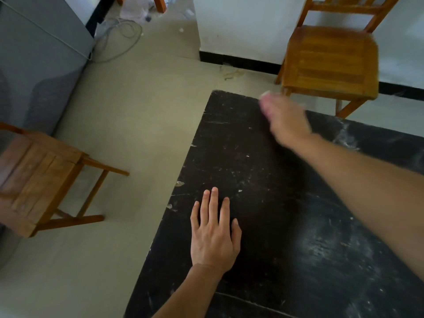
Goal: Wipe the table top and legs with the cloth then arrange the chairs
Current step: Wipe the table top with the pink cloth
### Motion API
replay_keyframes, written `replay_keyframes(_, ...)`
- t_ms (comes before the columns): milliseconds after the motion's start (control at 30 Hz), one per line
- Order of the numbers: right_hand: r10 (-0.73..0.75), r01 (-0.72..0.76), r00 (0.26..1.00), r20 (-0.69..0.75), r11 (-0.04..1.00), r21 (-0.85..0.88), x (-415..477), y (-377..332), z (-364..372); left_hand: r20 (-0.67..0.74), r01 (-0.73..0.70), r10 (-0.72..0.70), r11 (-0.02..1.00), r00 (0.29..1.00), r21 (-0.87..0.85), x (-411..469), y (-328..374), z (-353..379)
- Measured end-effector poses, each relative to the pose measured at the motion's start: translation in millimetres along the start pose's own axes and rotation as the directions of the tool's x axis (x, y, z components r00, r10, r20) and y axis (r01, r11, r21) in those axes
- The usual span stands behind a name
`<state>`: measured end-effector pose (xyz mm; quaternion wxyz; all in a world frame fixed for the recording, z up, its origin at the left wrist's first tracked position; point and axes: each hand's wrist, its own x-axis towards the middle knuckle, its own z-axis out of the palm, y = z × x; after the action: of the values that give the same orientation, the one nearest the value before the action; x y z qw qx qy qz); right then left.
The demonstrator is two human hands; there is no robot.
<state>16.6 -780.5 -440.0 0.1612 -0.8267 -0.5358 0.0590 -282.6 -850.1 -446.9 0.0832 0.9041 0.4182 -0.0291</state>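
Head view: left hand (pixel 214 237) is lying flat on black table top (pixel 286 203) nr left edge, fingers straight, slightly spread. Right hand (pixel 284 118) is showing blurred at far edge, pale scrap (pixel 265 94) at its tip; grip cannot be told. Far chair (pixel 330 63) is standing just beyond the table, left chair (pixel 34 180) apart.

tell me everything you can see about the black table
The table has a black, wood-like top, worn with pale scratches, chips along its left edge and whitish dusty smears toward the right. One rounded far corner shows; the legs are hidden. A wooden chair stands just beyond its far edge. The left hand lies flat on it; the blurred right hand is over the far edge.
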Motion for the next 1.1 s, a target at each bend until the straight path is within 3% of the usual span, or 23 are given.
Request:
replay_keyframes(67,0.316,-0.315,0.949,0.006,0.947,-0.068,21,32,-26,-0.009,-0.006,0.006,1.0,1.0,0.011,0,-1,2)
replay_keyframes(133,0.449,-0.446,0.893,0.011,0.89,-0.096,22,48,-47,-0.011,-0.014,0.014,1.0,1.0,0.013,-1,-2,3)
replay_keyframes(233,0.366,-0.368,0.926,-0.098,0.93,-0.01,-9,24,-57,0.003,-0.006,0.006,1.0,1.0,0.013,1,-1,3)
replay_keyframes(367,0.17,-0.162,0.98,-0.101,0.983,0.082,-98,-28,-49,0.027,0.004,-0.004,1.0,1.0,-0.012,2,-1,1)
replay_keyframes(533,0.257,-0.25,0.966,-0.018,0.954,0.165,-234,-71,-23,0.016,-0.01,0.011,0.996,1.0,-0.085,0,2,0)
replay_keyframes(667,0.368,-0.373,0.928,0.064,0.919,0.127,-347,-125,-10,0.005,-0.035,0.036,0.99,0.999,-0.136,-1,2,0)
replay_keyframes(733,0.327,-0.324,0.945,-0.003,0.937,0.133,-406,-162,-3,-0.001,-0.045,0.045,0.987,0.999,-0.157,-4,-2,-1)
replay_keyframes(900,0.297,-0.294,0.955,-0.013,0.949,0.113,-526,-229,18,-0.077,-0.283,0.272,0.919,0.959,-0.274,-74,-4,-5)
replay_keyframes(967,0.259,-0.26,0.965,0.028,0.962,0.084,-559,-245,24,-0.046,-0.362,0.365,0.888,0.93,-0.282,-125,-6,-1)
replay_keyframes(1033,0.232,-0.233,0.972,0.036,0.972,0.037,-578,-231,21,0.013,-0.443,0.459,0.864,0.888,-0.239,-161,-7,7)
replay_keyframes(1100,0.345,-0.345,0.938,-0.017,0.938,0.019,-587,-181,14,0.055,-0.51,0.523,0.846,0.851,-0.155,-171,-8,16)
